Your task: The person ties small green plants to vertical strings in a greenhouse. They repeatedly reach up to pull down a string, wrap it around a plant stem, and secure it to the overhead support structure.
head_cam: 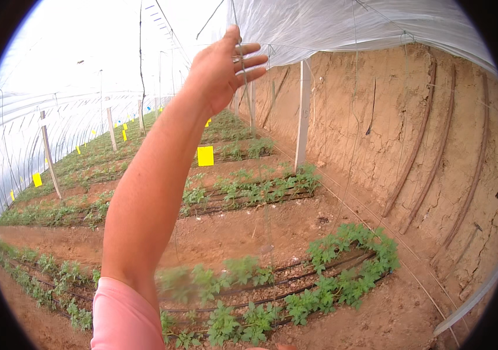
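Observation:
My left hand (231, 65) is raised at the upper middle, at the end of a bare arm with a pink sleeve. Its thumb points up and its fingers are spread to the right, with a ring on one. A thin hanging string (246, 94) crosses the fingers; no firm hold on it shows. Below lie rows of leafy green seedlings (249, 321) with black drip lines (293, 295) along them. A small patch of skin, apparently my right hand (285, 347), shows at the bottom edge; its fingers and any hold are hidden.
A cracked earthen wall (336, 113) with leaning poles (435, 151) stands at right, beside a pale post (303, 116). Yellow cards (205, 156) hang over the rows. Plastic film (345, 26) covers the top, and strings hang down. Bare soil (231, 236) separates the beds.

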A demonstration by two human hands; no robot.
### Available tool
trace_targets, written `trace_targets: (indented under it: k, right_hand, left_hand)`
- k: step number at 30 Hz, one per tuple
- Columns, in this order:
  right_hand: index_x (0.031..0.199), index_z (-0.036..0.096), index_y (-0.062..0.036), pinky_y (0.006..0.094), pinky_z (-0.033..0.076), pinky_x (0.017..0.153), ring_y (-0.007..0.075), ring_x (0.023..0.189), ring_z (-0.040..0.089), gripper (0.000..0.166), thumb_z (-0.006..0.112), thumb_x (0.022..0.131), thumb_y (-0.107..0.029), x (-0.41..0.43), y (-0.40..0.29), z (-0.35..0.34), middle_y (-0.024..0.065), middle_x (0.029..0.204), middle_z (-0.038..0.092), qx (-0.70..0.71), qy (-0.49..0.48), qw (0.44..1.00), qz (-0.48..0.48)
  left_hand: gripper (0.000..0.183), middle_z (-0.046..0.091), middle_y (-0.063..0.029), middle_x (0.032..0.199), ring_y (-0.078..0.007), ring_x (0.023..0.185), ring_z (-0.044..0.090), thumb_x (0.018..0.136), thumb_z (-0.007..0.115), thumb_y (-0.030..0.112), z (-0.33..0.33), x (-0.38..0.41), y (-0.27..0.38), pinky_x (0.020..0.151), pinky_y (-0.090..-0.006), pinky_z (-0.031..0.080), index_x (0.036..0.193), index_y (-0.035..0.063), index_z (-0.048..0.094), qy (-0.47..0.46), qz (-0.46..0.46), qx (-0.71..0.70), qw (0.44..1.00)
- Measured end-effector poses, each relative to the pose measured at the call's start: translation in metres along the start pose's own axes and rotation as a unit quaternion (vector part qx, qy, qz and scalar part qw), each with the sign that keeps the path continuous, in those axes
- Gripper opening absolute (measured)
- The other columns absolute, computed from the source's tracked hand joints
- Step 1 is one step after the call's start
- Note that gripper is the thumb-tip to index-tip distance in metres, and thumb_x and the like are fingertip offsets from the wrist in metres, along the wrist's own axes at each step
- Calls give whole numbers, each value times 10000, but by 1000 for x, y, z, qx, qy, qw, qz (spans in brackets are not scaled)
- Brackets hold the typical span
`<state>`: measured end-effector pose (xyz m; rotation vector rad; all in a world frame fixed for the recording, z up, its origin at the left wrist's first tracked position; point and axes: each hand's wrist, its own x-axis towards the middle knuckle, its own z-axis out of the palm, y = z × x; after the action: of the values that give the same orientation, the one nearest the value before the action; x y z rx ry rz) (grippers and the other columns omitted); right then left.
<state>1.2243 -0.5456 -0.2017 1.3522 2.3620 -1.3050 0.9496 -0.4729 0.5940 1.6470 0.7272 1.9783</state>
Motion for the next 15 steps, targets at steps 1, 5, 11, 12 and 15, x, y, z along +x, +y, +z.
trace_targets:
  k: [1,5,11,12,15]
  right_hand:
    - [1129,605,-33,560,485,786,448,913,627,273,510,956,-222,-1,10,-4,252,1003,661,8,-4,1000,1]
    - [1066,620,20,525,487,742,400,779,623,469,369,1058,-376,-14,65,9,232,904,655,-68,62,992,-91]
    - [1318,557,22,500,497,929,434,1124,612,418,534,951,-176,-62,69,-52,280,1223,637,-15,62,997,47]
    - [1337,549,21,494,497,939,430,1142,605,455,563,915,-147,-63,82,-51,280,1233,632,-34,57,997,48]
    - [1347,551,15,484,493,957,434,1147,601,481,574,887,-123,-59,106,-56,292,1237,620,-71,57,995,31]
  left_hand:
    - [489,583,-137,1163,-224,1015,614,1080,436,325,0,16,8,781,-264,551,1393,-52,441,-13,22,-31,999]
    - [173,400,37,701,-39,536,307,1076,436,176,4,29,17,408,-178,255,1128,28,509,12,12,-103,995]
    - [151,416,60,692,-31,509,306,1079,438,197,-43,-53,-94,369,-173,230,1004,82,501,51,-55,-63,995]
    - [169,454,47,710,-44,535,372,1073,459,220,-60,-76,-103,415,-181,315,1030,70,522,20,-79,-60,995]
    - [232,406,22,798,-53,606,316,1080,434,183,-93,-153,-125,468,-187,271,1150,-13,536,-56,-102,-100,988]
